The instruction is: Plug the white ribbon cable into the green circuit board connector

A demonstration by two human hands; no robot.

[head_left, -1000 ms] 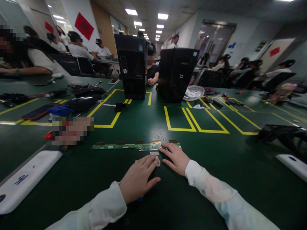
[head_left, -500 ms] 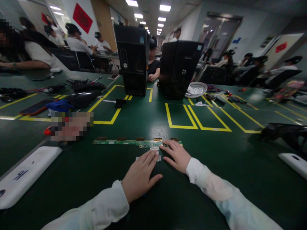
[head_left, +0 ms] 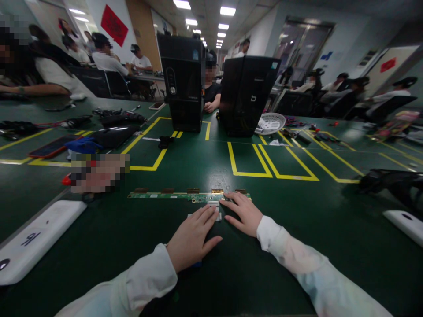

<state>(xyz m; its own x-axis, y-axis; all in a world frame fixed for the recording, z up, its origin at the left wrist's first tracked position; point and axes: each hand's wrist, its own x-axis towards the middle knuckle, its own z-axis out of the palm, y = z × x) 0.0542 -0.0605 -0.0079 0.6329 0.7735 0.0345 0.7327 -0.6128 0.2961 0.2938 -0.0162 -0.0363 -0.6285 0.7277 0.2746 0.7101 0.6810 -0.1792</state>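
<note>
A long, narrow green circuit board (head_left: 178, 196) lies crosswise on the green tabletop, with brown-gold tabs along its far edge. At its near edge, right of the middle, a white flat ribbon cable (head_left: 213, 204) joins it and runs under my left hand (head_left: 193, 235). That hand lies flat with its fingers stretched out over the cable, thumb apart. My right hand (head_left: 244, 213) rests open on the right part of the board, fingers spread. Beneath my left palm most of the cable is hidden, and a bit of something blue (head_left: 197, 264) peeks out below it.
Two black computer towers (head_left: 181, 83) stand across the table, a person (head_left: 211, 92) behind them. Yellow tape (head_left: 251, 175) marks boxes on the tabletop. A white device (head_left: 39, 242) lies at left, another (head_left: 405, 225) at right. A white basket (head_left: 271, 123) and a blue cloth-like item (head_left: 82, 145) lie farther off.
My left hand has shifted very slightly, its thumb a little up and left. The right hand and the circuit board stay practically where they were.
</note>
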